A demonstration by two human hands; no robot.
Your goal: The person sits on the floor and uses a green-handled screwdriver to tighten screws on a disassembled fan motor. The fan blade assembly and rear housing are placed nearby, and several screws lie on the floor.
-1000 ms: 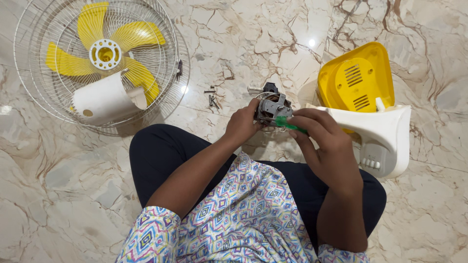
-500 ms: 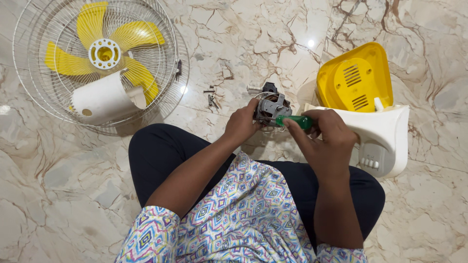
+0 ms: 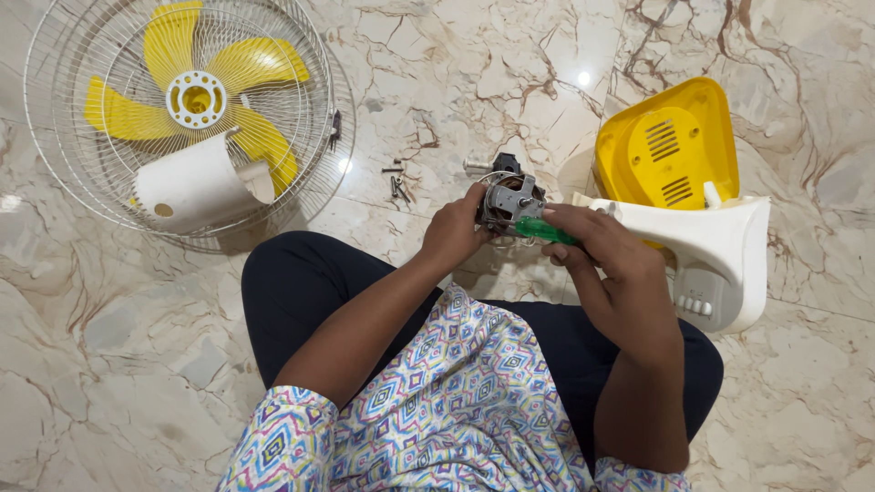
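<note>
Glossy polished marble floor point(image 3: 474, 82) is seen. Bare metal motor point(image 3: 507, 199), translucent green plastic screwdriver handle point(image 3: 545, 230) (smooth), matt yellow plastic cover point(image 3: 665, 146) are noted.

The right hand point(image 3: 606, 251) has slid forward along the green screwdriver point(image 3: 545, 230), now covering most of its handle.

Person wears a short-sleeved top in a multicoloured diamond print on white, and plain dark navy trousers. Forearms bare; no jewellery visible.
</note>
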